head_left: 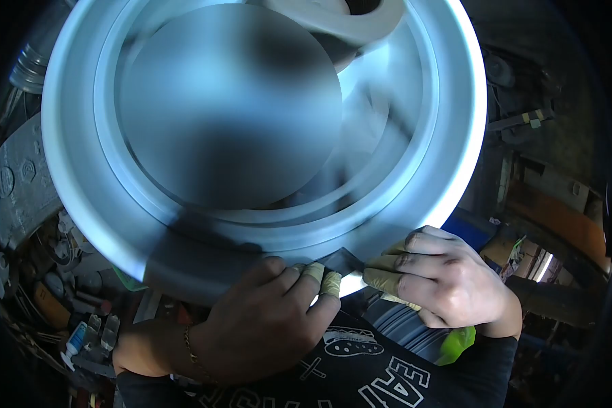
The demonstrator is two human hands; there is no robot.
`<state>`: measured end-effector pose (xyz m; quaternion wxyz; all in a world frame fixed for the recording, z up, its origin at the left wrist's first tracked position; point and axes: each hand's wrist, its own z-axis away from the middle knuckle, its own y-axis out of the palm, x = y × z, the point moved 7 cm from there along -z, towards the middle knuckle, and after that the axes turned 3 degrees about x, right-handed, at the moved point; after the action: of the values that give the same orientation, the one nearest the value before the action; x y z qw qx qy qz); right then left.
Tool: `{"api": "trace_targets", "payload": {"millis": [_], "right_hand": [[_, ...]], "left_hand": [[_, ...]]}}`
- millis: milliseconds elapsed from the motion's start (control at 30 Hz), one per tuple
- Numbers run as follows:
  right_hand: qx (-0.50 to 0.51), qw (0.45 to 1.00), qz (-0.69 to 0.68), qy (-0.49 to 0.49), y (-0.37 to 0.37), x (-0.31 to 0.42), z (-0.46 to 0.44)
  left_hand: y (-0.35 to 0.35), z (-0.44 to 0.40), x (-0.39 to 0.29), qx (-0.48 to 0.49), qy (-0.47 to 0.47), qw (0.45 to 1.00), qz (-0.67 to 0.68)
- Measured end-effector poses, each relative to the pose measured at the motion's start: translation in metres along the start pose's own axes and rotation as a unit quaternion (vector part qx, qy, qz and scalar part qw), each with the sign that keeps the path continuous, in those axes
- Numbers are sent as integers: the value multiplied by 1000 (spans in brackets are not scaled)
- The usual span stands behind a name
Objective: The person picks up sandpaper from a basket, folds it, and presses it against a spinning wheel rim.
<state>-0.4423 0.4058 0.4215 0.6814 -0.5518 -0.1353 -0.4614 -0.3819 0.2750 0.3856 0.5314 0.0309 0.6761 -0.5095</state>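
Workshop backdrop: pretty dim and cluttered, with a grey metal slab point(20, 183) off to the left and a small white bottle with a blue label point(77, 338) down among the odds and ends.
Wide white round basin point(71, 129): fills most of the view, brightly lit up top, with a heavy shadow across its near-left edge.
Smooth grey round disc point(231, 109): sits inside the basin; can't tell if it's spinning.
Small dark flat piece point(342, 260): right at the basin's near rim, between the two hands, well apart from the disc.
Left hand point(265, 313): curled in, yellowish-wrapped fingertips pinched on the piece's left end, thin chain bracelet point(191, 345) at the wrist.
Right hand point(455, 279): fingers bunched, wrapped tips closed on the other end.
Slip worry: it's a fingertip-only hold, so uneven pressure or damp wraps could let the piece pop loose and drop, imo.
Disc worry: if that disc does turn, a careless touch could yank the piece or scrape a knuckle.
Visibility worry: the left hand is in deep shadow, so a crooked grip would be easy to miss.
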Motion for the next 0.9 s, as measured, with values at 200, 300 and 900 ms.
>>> {"api": "trace_targets", "payload": {"millis": [200, 300, 900], "right_hand": [[-25, 1000, 9, 8, 0, 2, 3], [-17, 999, 31, -6, -4, 9, 3], [-40, 997, 54, -28, -2, 9, -3]], "left_hand": [[-1, 1, -1, -18, 7, 1000, -5], [1, 1, 0, -18, 5, 1000, 8], [0, 3, 1, -20, 0, 1000, -14]]}}
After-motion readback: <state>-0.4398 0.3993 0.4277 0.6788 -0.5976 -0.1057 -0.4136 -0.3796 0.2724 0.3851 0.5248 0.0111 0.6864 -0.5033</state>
